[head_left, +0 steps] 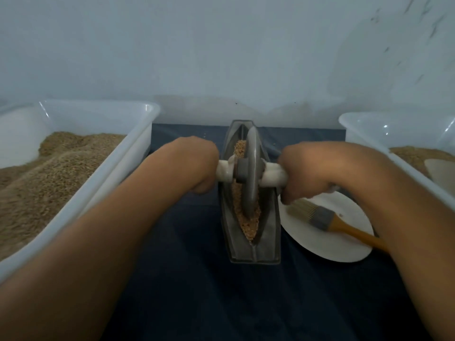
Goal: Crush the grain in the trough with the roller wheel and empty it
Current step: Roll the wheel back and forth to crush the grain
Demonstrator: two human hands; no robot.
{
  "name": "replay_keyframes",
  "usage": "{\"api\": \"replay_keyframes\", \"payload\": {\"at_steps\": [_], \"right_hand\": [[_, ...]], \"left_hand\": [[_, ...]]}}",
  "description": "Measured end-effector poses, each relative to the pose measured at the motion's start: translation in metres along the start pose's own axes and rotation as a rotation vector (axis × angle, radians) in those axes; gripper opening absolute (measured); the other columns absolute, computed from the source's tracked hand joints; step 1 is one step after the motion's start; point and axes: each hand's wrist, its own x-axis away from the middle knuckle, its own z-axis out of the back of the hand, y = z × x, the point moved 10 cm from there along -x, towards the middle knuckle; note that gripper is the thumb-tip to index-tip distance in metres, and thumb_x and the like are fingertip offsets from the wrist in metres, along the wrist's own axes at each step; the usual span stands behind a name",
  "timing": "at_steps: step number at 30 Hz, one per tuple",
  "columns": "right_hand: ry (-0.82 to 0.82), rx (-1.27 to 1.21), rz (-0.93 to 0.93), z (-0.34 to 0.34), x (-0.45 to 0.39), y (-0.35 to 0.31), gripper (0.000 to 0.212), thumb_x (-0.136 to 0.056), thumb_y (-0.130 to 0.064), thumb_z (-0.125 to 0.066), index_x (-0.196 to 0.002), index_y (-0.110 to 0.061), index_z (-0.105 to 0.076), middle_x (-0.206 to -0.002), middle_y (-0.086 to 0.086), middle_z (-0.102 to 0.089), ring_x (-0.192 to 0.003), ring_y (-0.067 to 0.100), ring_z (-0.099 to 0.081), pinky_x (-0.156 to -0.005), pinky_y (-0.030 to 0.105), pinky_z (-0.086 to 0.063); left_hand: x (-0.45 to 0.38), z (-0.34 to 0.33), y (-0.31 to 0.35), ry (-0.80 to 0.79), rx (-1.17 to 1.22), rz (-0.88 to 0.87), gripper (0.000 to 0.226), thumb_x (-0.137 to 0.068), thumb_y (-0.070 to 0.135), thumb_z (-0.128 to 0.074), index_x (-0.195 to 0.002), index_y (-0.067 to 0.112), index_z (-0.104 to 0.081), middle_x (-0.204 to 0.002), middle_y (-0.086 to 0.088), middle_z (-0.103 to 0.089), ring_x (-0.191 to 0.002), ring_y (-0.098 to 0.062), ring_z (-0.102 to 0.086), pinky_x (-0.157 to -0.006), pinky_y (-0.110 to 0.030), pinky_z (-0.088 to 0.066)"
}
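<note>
Gripping the white axle handle (251,174), both hands (305,168) hold the grey disc wheel (252,173) in gritty grain (247,221).

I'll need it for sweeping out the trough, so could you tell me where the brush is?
The brush lies on the white plate, right of the trough.

Plain pale wall (221,45) fills the upper half, bluish-grey in dim, even light; faint dark scuff marks (394,40) streak its upper right. A band of grey smudging runs along the wall's base. Below it, a dark navy cloth (209,291) covers the work surface, reaching to the wall, with slight creases showing near the front.
</note>
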Motion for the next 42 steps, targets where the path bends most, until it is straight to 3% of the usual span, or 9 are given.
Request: {"api": "replay_keyframes", "payload": {"at_steps": [5, 11, 14, 21, 28, 31, 34, 38, 42], "right_hand": [[-0.079, -0.013, 0.029, -0.007, 0.008, -0.006, 0.022, -0.079, -0.037, -0.073, -0.086, -0.017, -0.073, -0.064, -0.003, -0.066, -0.052, 0.010, -0.058, -0.046, 0.021, -0.042], [0.037, -0.023, 0.018, -0.003, -0.010, -0.003, 0.018, -0.082, -0.036, -0.070, -0.087, -0.018, -0.069, -0.070, -0.001, -0.062, -0.057, 0.013, -0.055, -0.049, 0.024, -0.041], [0.220, -0.015, -0.029, 0.011, -0.024, 0.005, 0.016, -0.081, -0.034, -0.069, -0.090, -0.020, -0.068, -0.074, -0.001, -0.062, -0.062, 0.016, -0.058, -0.051, 0.028, -0.045], [0.762, 0.008, -0.061, 0.033, -0.034, 0.020, 0.020, -0.085, -0.021, -0.067, -0.099, -0.019, -0.053, -0.065, -0.003, -0.037, -0.062, 0.025, -0.042, -0.048, 0.029, -0.019], [0.949, 0.023, -0.078, 0.037, -0.034, 0.021, 0.017, -0.085, -0.011, -0.063, -0.091, -0.015, -0.047, -0.074, 0.007, -0.059, -0.058, 0.026, -0.037, -0.051, 0.033, -0.016], [0.902, 0.007, -0.108, 0.035, -0.039, 0.023, 0.018, -0.085, -0.015, -0.065, -0.092, -0.016, -0.049, -0.074, 0.003, -0.051, -0.063, 0.024, -0.040, -0.058, 0.035, -0.025], [0.727, -0.056, -0.103, 0.031, -0.044, 0.027, 0.022, -0.084, -0.022, -0.068, -0.097, -0.016, -0.052, -0.078, 0.002, -0.054, -0.066, 0.025, -0.045, -0.060, 0.034, -0.031], [0.475, -0.008, -0.052, 0.026, -0.040, 0.017, 0.022, -0.079, -0.027, -0.074, -0.091, -0.018, -0.058, -0.071, 0.000, -0.051, -0.058, 0.015, -0.044, -0.050, 0.029, -0.029], [0.232, 0.020, -0.027, 0.017, -0.025, 0.004, 0.029, -0.072, -0.037, -0.081, -0.073, -0.025, -0.054, -0.069, 0.000, -0.060, -0.058, 0.015, -0.058, -0.045, 0.025, -0.038]], "left_hand": [[0.010, -0.006, 0.008, -0.099, -0.067, -0.014, 0.043, -0.086, 0.025, -0.072, -0.125, 0.011, -0.058, -0.076, -0.001, -0.045, -0.074, -0.016, -0.053, -0.074, -0.028, -0.045], [-0.006, -0.007, 0.003, -0.012, 0.035, -0.005, 0.043, -0.084, 0.024, -0.072, -0.122, 0.010, -0.059, -0.076, -0.001, -0.047, -0.068, -0.016, -0.049, -0.071, -0.031, -0.043], [-0.020, -0.003, -0.006, 0.110, 0.118, 0.014, 0.038, -0.080, 0.024, -0.072, -0.115, 0.014, -0.062, -0.078, -0.002, -0.052, -0.073, -0.021, -0.054, -0.070, -0.036, -0.049], [-0.027, 0.021, -0.009, 0.636, 0.095, 0.059, 0.016, -0.084, 0.011, -0.063, -0.090, 0.015, -0.049, -0.087, -0.006, -0.059, -0.072, -0.026, -0.056, -0.067, -0.036, -0.037], [-0.029, 0.035, -0.007, 0.872, 0.085, 0.059, 0.019, -0.086, 0.007, -0.056, -0.086, 0.018, -0.039, -0.082, -0.004, -0.053, -0.066, -0.021, -0.039, -0.067, -0.035, -0.028], [-0.030, 0.034, -0.007, 0.851, 0.079, 0.066, 0.014, -0.087, 0.011, -0.058, -0.091, 0.017, -0.046, -0.082, -0.002, -0.051, -0.067, -0.020, -0.040, -0.067, -0.035, -0.028], [-0.029, 0.032, -0.007, 0.779, 0.072, 0.080, 0.018, -0.087, 0.013, -0.060, -0.090, 0.017, -0.044, -0.081, -0.001, -0.049, -0.067, -0.020, -0.042, -0.067, -0.036, -0.030], [-0.029, 0.016, -0.011, 0.533, 0.125, 0.068, 0.021, -0.084, 0.015, -0.064, -0.094, 0.019, -0.046, -0.088, -0.003, -0.056, -0.077, -0.024, -0.053, -0.071, -0.038, -0.034], [-0.013, 0.007, -0.009, 0.319, 0.167, 0.031, 0.021, -0.080, 0.018, -0.068, -0.092, 0.020, -0.051, -0.079, 0.001, -0.048, -0.079, -0.022, -0.050, -0.070, -0.038, -0.039]]}}
